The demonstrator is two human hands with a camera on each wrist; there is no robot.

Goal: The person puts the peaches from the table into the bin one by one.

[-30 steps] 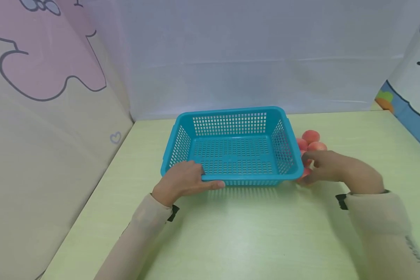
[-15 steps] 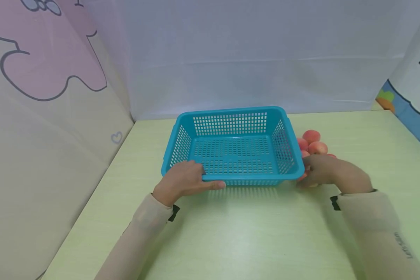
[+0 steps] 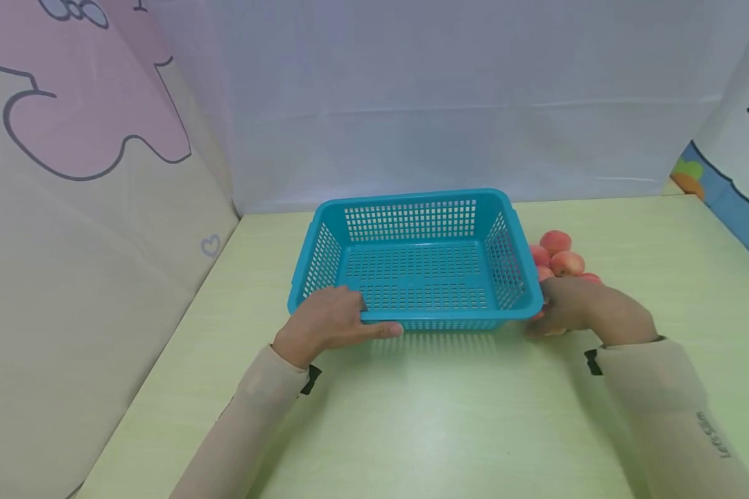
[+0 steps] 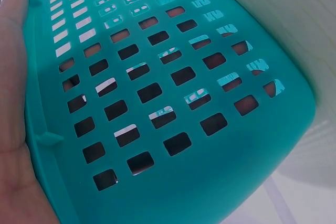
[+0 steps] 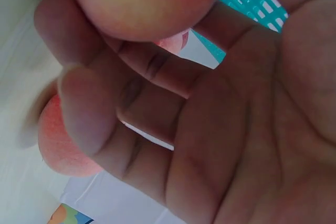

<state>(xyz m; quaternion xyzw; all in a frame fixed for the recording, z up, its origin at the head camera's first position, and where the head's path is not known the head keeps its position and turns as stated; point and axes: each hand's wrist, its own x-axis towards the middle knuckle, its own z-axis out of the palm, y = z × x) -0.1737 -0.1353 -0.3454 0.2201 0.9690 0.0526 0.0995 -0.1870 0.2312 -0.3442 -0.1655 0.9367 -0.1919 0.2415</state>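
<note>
In the head view, a blue-green plastic basket [image 3: 412, 277] with pierced walls stands on the table. My left hand [image 3: 324, 322] grips its near rim, thumb outside and the other fingers over the inside; the left wrist view shows the pierced wall [image 4: 173, 93] close beside the thumb [image 4: 13, 66]. At the basket's right side, my right hand [image 3: 583, 308] reaches down over a cluster of peaches [image 3: 566, 263]. The right wrist view shows its fingers curled round one yellow-red peach [image 5: 147, 3]; the thumb's tip is out of sight. Another peach [image 5: 65, 145] lies behind those fingers.
The pale green wooden table [image 3: 437, 416] extends around the basket. A whitish sheet [image 3: 437, 125] hangs along the back edge. Cartoon-printed sheets [image 3: 100, 229] stand at the left and right sides.
My right hand has moved slightly left and down, its fingers closing in at the near peaches. One more peach shows behind its knuckles. The left hand and basket have stayed put.
</note>
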